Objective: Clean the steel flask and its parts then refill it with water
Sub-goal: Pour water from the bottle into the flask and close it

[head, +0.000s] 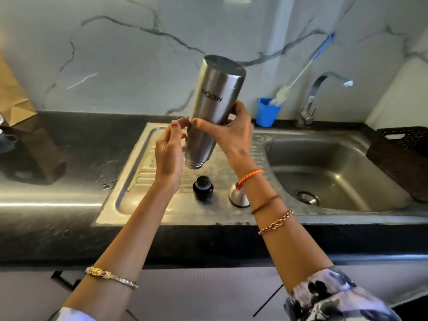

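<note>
I'm holding the flask [212, 107] upside down and tilted over the drainboard [139, 181], right hand [234, 133] gripping its body, left hand [170, 149] just touching it with loose fingertips. Black stopper [203, 187] and steel cap [238, 198] are sitting on the drainboard right below.

The flask [214, 107] is brushed steel, satin rather than mirror, with black lettering printed on it. Same sort of steel is seen on the sink [324, 167], duller and water-spotted, with a ribbed drainboard [148, 181]. The stopper [203, 187] looks like glossy black plastic, and the cap [238, 197] beside it is shiny metal. The counter [69, 158] is polished dark stone, reflections all over it. Glossy white marble-look wall [115, 54], grey veined. The tap [312, 100] is chromed, the cup [268, 112] matt blue plastic. A brown paper bag [14, 100] is creased and matt; the basket [405, 163] is dark perforated plastic.
</note>
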